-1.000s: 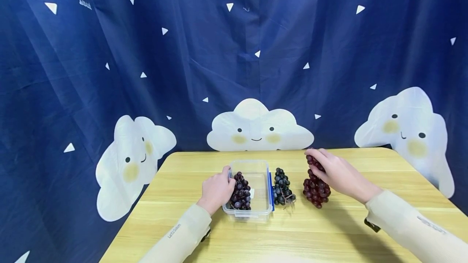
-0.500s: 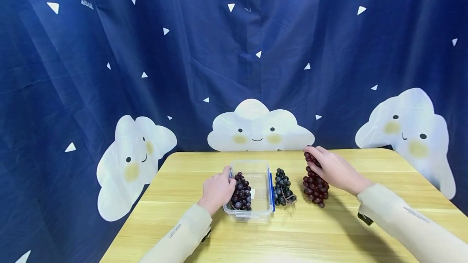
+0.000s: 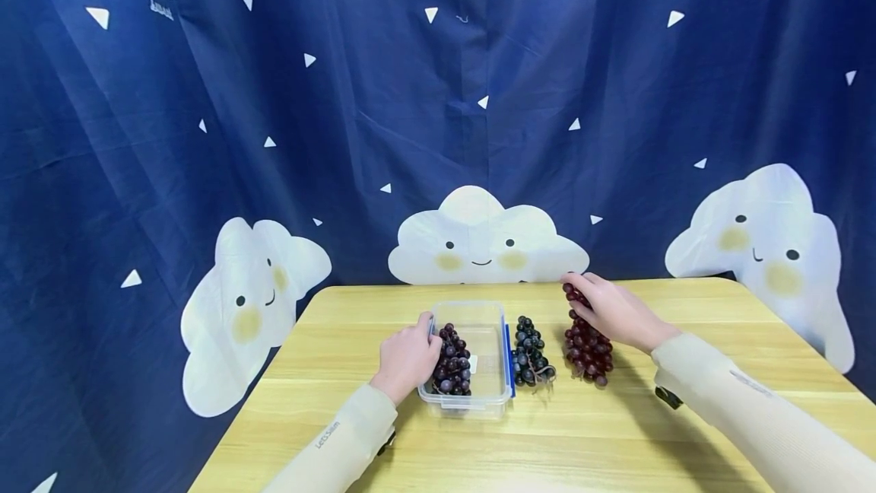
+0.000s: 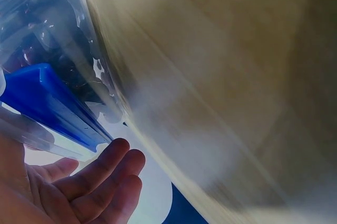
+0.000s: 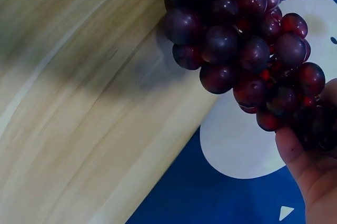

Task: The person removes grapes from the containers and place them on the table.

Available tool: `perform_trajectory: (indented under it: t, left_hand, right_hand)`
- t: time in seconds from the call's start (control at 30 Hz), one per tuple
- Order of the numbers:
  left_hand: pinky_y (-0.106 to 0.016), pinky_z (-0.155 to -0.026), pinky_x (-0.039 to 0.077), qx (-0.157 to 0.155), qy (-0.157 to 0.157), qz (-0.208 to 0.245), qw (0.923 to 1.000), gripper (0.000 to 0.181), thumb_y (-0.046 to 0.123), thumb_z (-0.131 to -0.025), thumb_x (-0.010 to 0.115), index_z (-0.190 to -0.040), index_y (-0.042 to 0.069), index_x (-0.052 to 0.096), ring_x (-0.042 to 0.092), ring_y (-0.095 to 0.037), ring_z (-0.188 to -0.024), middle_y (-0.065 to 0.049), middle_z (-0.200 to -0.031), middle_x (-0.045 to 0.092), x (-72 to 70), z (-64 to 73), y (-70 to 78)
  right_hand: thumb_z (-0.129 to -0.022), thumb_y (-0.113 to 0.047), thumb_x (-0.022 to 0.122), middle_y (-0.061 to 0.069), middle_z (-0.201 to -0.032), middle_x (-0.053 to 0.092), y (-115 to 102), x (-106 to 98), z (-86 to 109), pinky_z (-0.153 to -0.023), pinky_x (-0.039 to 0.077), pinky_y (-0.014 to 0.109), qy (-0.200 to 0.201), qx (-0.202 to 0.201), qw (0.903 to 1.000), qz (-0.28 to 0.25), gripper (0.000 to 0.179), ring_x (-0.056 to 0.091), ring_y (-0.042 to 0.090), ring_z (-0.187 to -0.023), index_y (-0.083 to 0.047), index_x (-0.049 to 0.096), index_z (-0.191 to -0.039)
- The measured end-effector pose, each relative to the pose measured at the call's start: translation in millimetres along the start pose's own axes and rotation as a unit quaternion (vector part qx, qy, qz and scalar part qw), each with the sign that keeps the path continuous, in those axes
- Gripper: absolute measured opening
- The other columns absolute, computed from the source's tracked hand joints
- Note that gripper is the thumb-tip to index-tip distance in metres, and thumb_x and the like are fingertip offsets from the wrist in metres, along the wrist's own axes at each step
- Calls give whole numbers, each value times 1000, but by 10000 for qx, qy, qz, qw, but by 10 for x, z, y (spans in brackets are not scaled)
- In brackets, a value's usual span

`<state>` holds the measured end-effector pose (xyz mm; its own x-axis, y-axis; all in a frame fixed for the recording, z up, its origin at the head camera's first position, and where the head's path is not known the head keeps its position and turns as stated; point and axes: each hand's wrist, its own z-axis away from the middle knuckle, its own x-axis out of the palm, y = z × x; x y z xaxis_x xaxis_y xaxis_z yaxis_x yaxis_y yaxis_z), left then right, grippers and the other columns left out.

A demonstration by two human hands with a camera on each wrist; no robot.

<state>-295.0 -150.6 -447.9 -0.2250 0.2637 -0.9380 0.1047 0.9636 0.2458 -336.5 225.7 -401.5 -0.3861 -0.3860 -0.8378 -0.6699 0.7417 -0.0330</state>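
A clear plastic food container (image 3: 487, 341) stands on the table, and a bunch of dark purple grapes (image 3: 452, 365) lies along its left side. My left hand (image 3: 408, 356) holds the container's left rim. In the left wrist view a blue latch flap (image 4: 50, 103) hangs beside that hand's fingers (image 4: 108, 174). My right hand (image 3: 619, 313) grips the narrow upper end of a dark red grape bunch (image 3: 587, 348), which hangs to the right of the container. Its berries (image 5: 253, 56) fill the upper right wrist view, where the thumb (image 5: 297, 155) presses the narrow end.
Between the container and the red bunch lies a bunch of black grapes (image 3: 528, 352) with a brown stem. Another blue flap (image 3: 509, 360) hangs on the container's right side. Behind the wooden table (image 3: 547, 440) hangs a blue cloud-patterned curtain (image 3: 369, 97).
My right hand has moved slightly left, bringing the red grape bunch a little nearer to the black one. My left hand and the container stay where they were.
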Motion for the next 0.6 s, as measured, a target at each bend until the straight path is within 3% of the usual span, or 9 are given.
perform_trajectory:
  t: [0.6]
  left_hand:
    - [-40, -50, 39, 46, 129, 31, 9999, 45, 33, -95, 52, -138, 19, 54, 55, -22, -58, -8, -80, 68, -18, 26, 16]
  right_hand:
    - [-90, -5, 71, 8, -95, 67, 105, 106, -138, -69, 53, 42, -684, 183, 9973, -198, 29, 65, 21, -81, -10, 61, -117]
